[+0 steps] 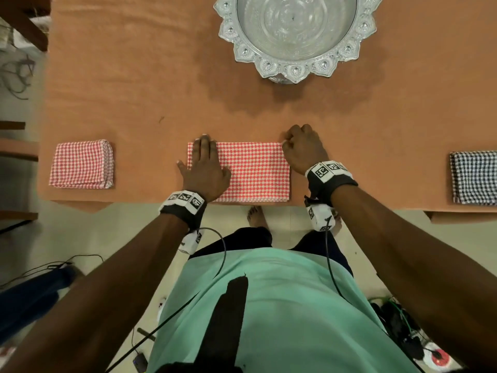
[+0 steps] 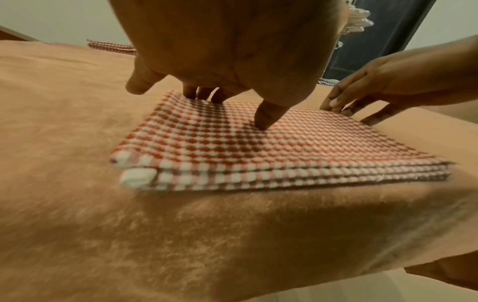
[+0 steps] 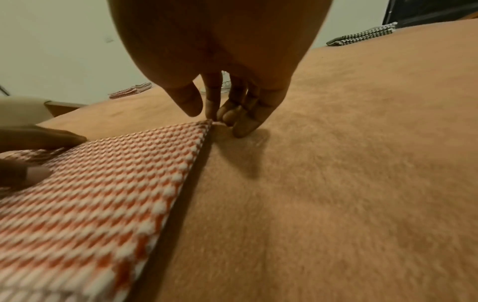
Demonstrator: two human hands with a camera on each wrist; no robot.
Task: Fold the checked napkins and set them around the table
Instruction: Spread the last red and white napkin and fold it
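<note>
A red checked napkin [image 1: 255,172], folded into a layered rectangle, lies at the near edge of the orange-covered table [image 1: 134,76]. My left hand [image 1: 205,165] lies flat on its left part with the fingers straight, and in the left wrist view its fingertips [image 2: 264,120] press on the cloth [image 2: 258,147]. My right hand [image 1: 300,146] sits at the napkin's far right corner with the fingers curled. In the right wrist view its fingertips [image 3: 214,119] pinch that corner of the napkin [image 3: 103,183].
A folded red checked napkin [image 1: 80,164] lies at the near left of the table. A folded dark checked napkin [image 1: 474,177] lies at the near right. A large ornate silver bowl [image 1: 295,36] stands at the far middle. Cables lie on the floor below the table edge.
</note>
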